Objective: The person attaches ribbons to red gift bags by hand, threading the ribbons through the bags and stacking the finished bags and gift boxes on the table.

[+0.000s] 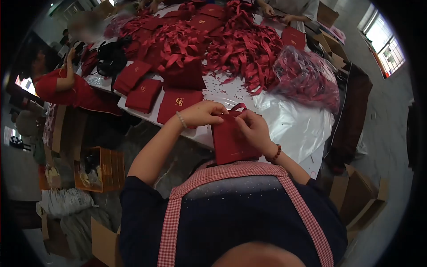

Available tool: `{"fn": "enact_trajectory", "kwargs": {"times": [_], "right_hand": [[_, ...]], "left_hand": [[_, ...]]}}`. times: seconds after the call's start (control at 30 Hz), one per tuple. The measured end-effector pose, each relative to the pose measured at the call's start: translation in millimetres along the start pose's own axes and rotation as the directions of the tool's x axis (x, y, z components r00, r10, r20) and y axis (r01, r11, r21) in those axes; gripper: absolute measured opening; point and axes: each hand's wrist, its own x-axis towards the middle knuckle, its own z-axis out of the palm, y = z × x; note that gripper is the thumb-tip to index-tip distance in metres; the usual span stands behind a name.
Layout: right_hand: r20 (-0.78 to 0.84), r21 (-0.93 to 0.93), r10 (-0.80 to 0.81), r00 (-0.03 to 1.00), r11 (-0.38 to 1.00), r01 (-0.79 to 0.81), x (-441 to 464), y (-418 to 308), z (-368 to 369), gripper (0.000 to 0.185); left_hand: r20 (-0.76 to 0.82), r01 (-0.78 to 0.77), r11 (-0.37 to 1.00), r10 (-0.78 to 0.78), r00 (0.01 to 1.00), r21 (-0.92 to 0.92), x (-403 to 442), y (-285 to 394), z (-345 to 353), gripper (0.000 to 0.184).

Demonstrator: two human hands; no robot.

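A dark red gift bag [231, 144] rests against my front at the table's near edge. A ribbon loop [239, 107] stands up from its top edge. My left hand [206, 114] pinches the bag's top edge from the left. Opposite it, my right hand [255, 130] is closed at the same edge beside the loop, thumb and fingertips together on the ribbon; the exact grip is partly hidden. Just left of my left hand lies a stack of red bags [178, 101] with gold lettering.
Loose red ribbons [242, 53] heap across the white table [222, 91]. A clear plastic sack [307, 78] of red pieces sits at the right. More folded red bags [143, 95] lie left. Other people work around the table. An orange crate [111, 169] and cardboard boxes [358, 200] flank me.
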Motion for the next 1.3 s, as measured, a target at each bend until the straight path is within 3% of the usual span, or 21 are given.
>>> {"fn": "enact_trajectory", "kwargs": {"times": [0.03,0.13,0.27,0.33,0.37,0.43,0.6,0.67,0.77,0.8,0.87,0.9,0.97,1.0,1.07,1.13,1.2,1.23,1.27,1.3], "right_hand": [[-0.013,-0.001,0.014,1.0,1.0,-0.014,-3,2,3,0.016],[0.014,-0.232,-0.067,0.998,0.97,0.069,-6,-2,8,0.015],[0.033,-0.364,-0.131,0.991,0.922,0.134,-7,-2,12,0.016],[0.026,-0.572,-0.234,0.972,0.794,0.206,-6,-3,15,0.017],[0.026,-0.573,-0.236,0.972,0.793,0.207,-7,-4,20,0.017],[0.02,-0.72,-0.333,0.943,0.649,0.245,-9,-2,28,0.016],[-0.037,-0.71,-0.392,0.919,0.657,0.252,-6,5,27,0.013],[-0.078,-0.703,-0.378,0.922,0.677,0.218,-7,11,32,0.013],[-0.098,-0.59,-0.341,0.935,0.776,0.221,-9,23,30,0.015],[-0.102,-0.596,-0.35,0.931,0.771,0.224,-9,23,27,0.015],[-0.007,-0.146,-0.057,0.998,0.988,0.055,-11,22,21,0.015],[-0.007,-0.15,-0.062,0.998,0.987,0.061,-12,13,15,0.015],[0.163,0.109,0.182,0.97,0.973,-0.202,-11,-15,-1,0.027],[0.245,0.15,0.239,0.94,0.948,-0.28,-6,-20,-8,0.036],[0.295,0.143,0.256,0.92,0.941,-0.308,-3,-23,-18,0.037],[0.319,0.148,0.292,0.902,0.924,-0.352,1,-22,-22,0.03],[0.352,0.027,0.343,0.871,0.926,-0.376,2,-24,-24,0.021],[0.363,0.025,0.341,0.867,0.927,-0.375,1,-24,-22,0.021],[0.306,-0.019,0.321,0.896,0.943,-0.331,-1,-24,-20,0.019],[0.246,-0.066,0.297,0.923,0.955,-0.289,-3,-23,-18,0.019]], "left_hand": [[0.063,0.054,0.994,-0.048,0.997,-0.093,-2,5,1,0.027],[0.04,0.018,0.993,-0.013,0.999,-0.118,3,-8,6,0.024],[0.062,0.033,0.988,-0.024,0.998,-0.15,4,-5,13,0.024],[0.038,0.018,0.99,-0.013,0.999,-0.138,4,-3,17,0.022],[0.038,0.016,0.99,-0.011,0.999,-0.137,4,0,19,0.022],[-0.047,0.036,0.968,-0.025,0.999,0.248,3,16,22,0.021],[-0.1,-0.066,0.949,0.101,0.99,0.309,6,16,27,0.02],[-0.144,0.042,0.781,0.062,0.988,0.623,8,26,37,0.021],[-0.104,-0.051,0.924,0.097,0.99,0.378,7,11,34,0.022],[-0.103,-0.06,0.921,0.107,0.989,0.386,8,15,31,0.022],[-0.014,-0.098,0.891,0.116,0.993,0.443,6,23,28,0.026],[-0.017,-0.102,0.89,0.122,0.992,0.445,6,25,27,0.026],[0.004,-0.126,0.839,0.145,0.989,0.53,6,30,29,0.028],[-0.003,-0.122,0.839,0.146,0.989,0.529,4,36,28,0.028],[0.067,-0.057,0.924,0.034,0.997,0.378,2,48,25,0.027],[0.03,-0.031,0.951,0.023,0.999,0.308,4,51,25,0.024],[0.086,0.16,0.986,-0.163,0.983,0.037,9,52,20,0.02],[0.201,0.235,0.972,-0.234,0.951,0.02,14,46,14,0.023],[0.194,0.24,0.971,-0.238,0.952,0.013,18,44,8,0.023],[0.285,0.32,0.947,-0.317,0.905,0.037,24,47,4,0.024]]}}
